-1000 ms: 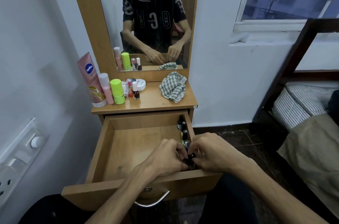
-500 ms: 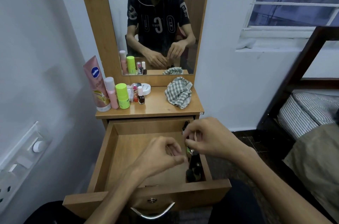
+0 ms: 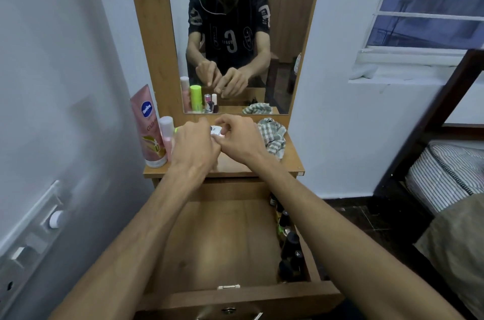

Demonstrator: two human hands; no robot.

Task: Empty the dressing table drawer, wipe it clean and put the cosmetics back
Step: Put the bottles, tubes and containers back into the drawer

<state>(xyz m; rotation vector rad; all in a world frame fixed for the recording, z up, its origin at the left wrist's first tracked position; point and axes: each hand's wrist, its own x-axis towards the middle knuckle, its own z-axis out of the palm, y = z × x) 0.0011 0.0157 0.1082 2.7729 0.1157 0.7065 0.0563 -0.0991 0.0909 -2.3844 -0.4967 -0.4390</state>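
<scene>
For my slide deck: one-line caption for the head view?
Both hands reach over the open drawer to the cosmetics on the tabletop.

- Both bare forearms reach forward and converge, with the hands close together.
- The left hand (image 3: 195, 144) shows its back to the camera, fingers curled downward; what they hold, if anything, is hidden.
- The right hand (image 3: 239, 140) is just beside it, fingers bent inward, fingertips (image 3: 222, 136) meeting near the left hand's knuckles; any grip is unclear.
</scene>
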